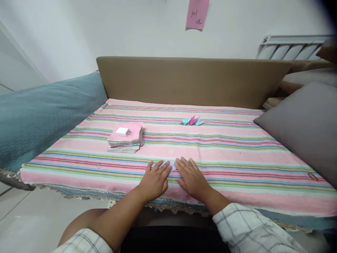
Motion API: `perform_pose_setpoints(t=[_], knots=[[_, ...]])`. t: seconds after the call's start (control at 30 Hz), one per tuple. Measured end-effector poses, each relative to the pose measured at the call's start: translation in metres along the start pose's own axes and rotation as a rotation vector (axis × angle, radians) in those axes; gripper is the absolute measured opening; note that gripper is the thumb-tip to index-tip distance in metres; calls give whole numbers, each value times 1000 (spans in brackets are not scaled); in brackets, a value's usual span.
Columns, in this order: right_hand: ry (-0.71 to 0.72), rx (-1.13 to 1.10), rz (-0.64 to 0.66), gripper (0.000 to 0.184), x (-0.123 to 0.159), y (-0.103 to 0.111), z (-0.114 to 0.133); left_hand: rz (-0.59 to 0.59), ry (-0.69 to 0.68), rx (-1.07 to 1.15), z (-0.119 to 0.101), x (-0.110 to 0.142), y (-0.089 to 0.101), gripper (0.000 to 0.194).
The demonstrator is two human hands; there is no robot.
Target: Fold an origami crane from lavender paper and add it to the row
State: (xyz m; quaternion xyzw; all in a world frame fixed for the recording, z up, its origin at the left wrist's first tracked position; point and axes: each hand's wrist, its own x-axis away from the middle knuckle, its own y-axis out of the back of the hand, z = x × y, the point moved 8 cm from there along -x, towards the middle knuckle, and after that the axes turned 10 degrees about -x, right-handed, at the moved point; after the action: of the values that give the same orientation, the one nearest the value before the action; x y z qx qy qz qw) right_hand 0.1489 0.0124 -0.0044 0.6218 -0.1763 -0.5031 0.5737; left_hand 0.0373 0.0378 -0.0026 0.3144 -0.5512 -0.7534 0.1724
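A small piece of pale lavender paper (173, 166) lies on the striped cloth, mostly hidden under my fingers; how it is folded I cannot tell. My left hand (157, 178) rests flat on its left part with the fingers spread. From the other side my right hand (191, 176) lies flat, fingers stretched out, its fingertips at the paper's right part. Farther back sit three folded paper cranes (193, 121) in a row, two light blue and one magenta between them.
On the left stands a stack of square paper (126, 142) with a white plug adapter (122, 131) on its pink top sheet. A grey cushion (302, 126) leans at the right. Behind rises a brown sofa back (189, 82). A small brownish object (313, 176) lies near the cushion.
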Motion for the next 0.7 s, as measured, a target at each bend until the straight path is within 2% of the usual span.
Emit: perform_pose_setpoints(t=[0.07,0.23,0.53,0.7], knots=[[59,-14,42,54,-3,-8,11,-2,-2,-3,0,0,0,44],[15,-31,123,58,-3,-21,8,-3,3,14,1,1,-1,44],[-69,-54,194,54,9,-12,-12,-1,4,44,1,0,-2,30],[-75,-65,165,53,8,-10,-14,-17,-2,36,1,1,-1,30]])
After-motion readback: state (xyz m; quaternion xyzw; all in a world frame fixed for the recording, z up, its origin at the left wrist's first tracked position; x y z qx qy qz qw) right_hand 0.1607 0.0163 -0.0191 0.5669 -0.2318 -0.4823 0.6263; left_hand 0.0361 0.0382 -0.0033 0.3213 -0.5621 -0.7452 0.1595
